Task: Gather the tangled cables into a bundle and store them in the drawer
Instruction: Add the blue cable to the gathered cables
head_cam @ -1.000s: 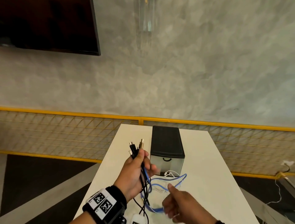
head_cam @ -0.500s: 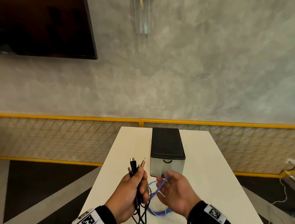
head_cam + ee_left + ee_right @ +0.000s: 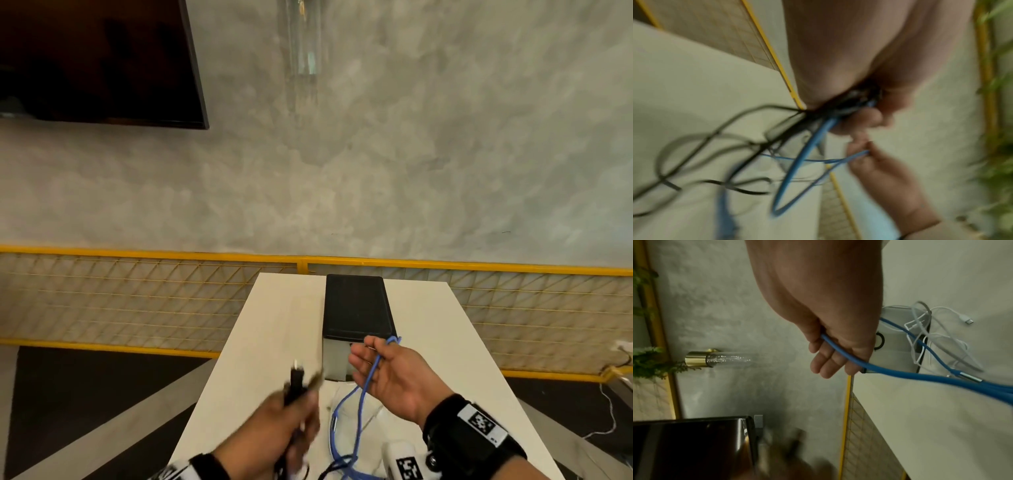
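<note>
My left hand (image 3: 287, 425) is blurred low in the head view and grips a bunch of black cables (image 3: 296, 383) whose plugs stick up above the fist. The left wrist view shows the left hand (image 3: 859, 116) squeezing black and blue strands together, with loops trailing over the table. My right hand (image 3: 387, 373) is raised in front of the drawer unit (image 3: 356, 308), fingers nearly straight. A loop of blue cable (image 3: 360, 394) is caught between its thumb and fingers (image 3: 830, 363). The drawer front (image 3: 894, 353) is closed. White cables (image 3: 941, 337) lie before it.
The white table (image 3: 274, 325) is narrow and runs away from me. A yellow mesh railing (image 3: 137, 298) stands beyond its far end. A dark screen (image 3: 96, 58) and a glass wall lamp (image 3: 301, 37) hang on the grey wall. Dark floor lies on both sides.
My left hand has dropped with the black cables and is moving fast. My right hand has risen toward the drawer front, drawing the blue loop up and away from the left hand.
</note>
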Demonstrator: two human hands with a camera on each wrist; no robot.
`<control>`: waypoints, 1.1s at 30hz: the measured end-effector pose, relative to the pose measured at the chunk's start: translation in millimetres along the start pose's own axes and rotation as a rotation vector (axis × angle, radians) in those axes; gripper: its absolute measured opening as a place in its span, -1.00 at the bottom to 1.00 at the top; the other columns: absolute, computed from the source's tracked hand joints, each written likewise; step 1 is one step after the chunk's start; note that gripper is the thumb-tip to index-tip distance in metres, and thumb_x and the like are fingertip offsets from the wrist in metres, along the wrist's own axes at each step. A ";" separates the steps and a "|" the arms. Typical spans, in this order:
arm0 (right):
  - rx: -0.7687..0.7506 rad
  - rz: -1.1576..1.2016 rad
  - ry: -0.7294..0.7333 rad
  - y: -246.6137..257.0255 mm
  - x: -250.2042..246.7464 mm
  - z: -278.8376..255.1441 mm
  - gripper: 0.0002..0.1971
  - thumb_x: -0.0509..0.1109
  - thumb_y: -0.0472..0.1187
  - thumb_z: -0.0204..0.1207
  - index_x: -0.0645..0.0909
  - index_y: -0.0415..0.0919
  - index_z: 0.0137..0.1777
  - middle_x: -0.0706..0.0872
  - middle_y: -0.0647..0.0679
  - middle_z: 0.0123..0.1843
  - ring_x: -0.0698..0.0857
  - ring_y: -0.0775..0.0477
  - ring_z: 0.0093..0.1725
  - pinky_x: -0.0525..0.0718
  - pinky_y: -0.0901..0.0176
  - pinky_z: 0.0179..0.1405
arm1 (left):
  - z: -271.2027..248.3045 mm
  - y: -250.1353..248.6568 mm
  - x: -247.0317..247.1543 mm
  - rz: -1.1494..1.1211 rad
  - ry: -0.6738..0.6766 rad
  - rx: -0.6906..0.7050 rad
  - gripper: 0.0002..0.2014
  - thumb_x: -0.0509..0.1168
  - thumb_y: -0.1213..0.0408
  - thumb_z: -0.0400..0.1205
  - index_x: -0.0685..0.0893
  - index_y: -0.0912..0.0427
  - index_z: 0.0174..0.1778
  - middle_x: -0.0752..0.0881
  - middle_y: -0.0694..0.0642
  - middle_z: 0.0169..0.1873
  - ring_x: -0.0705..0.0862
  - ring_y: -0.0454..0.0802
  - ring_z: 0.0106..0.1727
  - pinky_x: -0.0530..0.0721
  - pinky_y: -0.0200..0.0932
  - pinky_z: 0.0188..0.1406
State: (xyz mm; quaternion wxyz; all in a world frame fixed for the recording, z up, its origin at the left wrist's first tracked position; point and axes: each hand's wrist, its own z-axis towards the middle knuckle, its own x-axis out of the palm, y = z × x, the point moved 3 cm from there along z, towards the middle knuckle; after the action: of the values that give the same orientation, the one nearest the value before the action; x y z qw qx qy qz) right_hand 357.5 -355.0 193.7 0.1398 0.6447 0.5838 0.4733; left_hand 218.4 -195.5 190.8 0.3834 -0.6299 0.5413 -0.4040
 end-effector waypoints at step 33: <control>0.072 -0.070 0.154 3.7 6.1 -5.3 -0.80 0.12 -0.15 0.71 0.56 -0.18 0.02 0.82 -0.27 0.15 0.78 -0.23 0.16 0.60 -0.25 0.18 | 22.7 -2.0 6.5 -0.051 -0.271 0.197 -0.85 0.44 0.33 0.58 0.58 0.22 -0.18 0.53 0.10 -0.45 0.31 -0.12 -0.64 0.24 -0.29 -0.67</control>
State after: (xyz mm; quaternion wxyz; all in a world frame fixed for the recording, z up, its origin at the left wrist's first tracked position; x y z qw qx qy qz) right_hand 354.9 -352.6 201.9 0.0874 0.5903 0.6316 0.4950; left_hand 240.7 -200.7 184.6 0.5023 -0.6517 0.4263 -0.3759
